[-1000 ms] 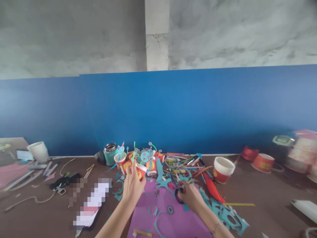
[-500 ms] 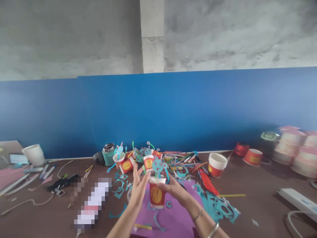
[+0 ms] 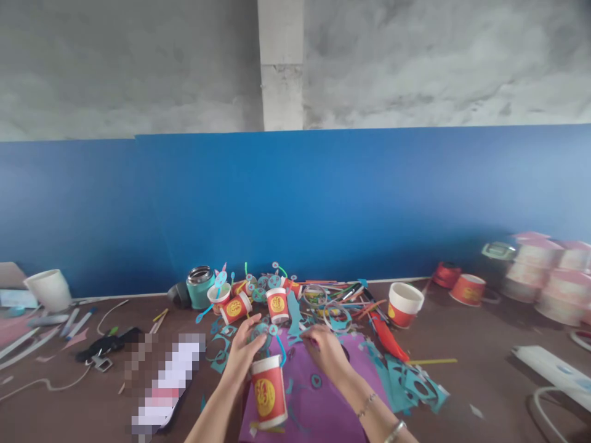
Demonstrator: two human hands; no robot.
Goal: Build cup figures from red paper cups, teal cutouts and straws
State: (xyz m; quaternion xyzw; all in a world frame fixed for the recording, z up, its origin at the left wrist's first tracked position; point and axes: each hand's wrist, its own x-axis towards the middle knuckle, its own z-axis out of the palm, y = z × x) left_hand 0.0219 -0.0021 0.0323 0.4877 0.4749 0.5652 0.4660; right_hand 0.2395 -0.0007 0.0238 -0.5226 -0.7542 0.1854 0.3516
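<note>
My left hand (image 3: 242, 354) grips a red paper cup (image 3: 268, 394) with a yellow emblem and a white rim, held tilted over the purple sheet (image 3: 318, 400). A teal paper cut-out (image 3: 268, 332) with round eyes sticks up from the cup's top. My right hand (image 3: 325, 351) is just right of that cut-out, fingers pinched by a teal strip; what they hold is too small to name. Behind both hands stand several similar decorated red cups (image 3: 278, 305).
Teal paper scraps (image 3: 406, 381), pens, straws and rings litter the brown table (image 3: 462, 381). A teal flask (image 3: 200, 287) and a white cup (image 3: 48, 289) stand by the blue wall. More red cups (image 3: 404, 304) and stacked tubs (image 3: 549, 277) sit at the right; a white power strip (image 3: 551, 372) lies there.
The cup has come down and toward me, from both hands in front to my left hand alone. My right hand has let go and moved to the teal pieces.
</note>
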